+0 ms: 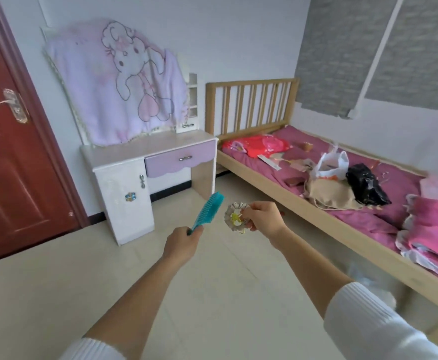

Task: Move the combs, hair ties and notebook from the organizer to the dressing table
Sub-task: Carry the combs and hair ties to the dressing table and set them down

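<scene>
The left hand (184, 242) grips a teal wide-toothed comb (207, 213) by its handle, while the right hand (262, 219) pinches a frilly grey hair tie (234, 216) with a yellow centre.

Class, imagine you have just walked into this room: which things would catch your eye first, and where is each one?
First the two outstretched hands in the middle: the left hand grips a teal comb and the right hand pinches a frilly hair tie. Beyond them, by the far wall, stands the white and lilac dressing table, its mirror draped with a pink cartoon cloth. On the right runs a wooden bed strewn with bags.
</scene>
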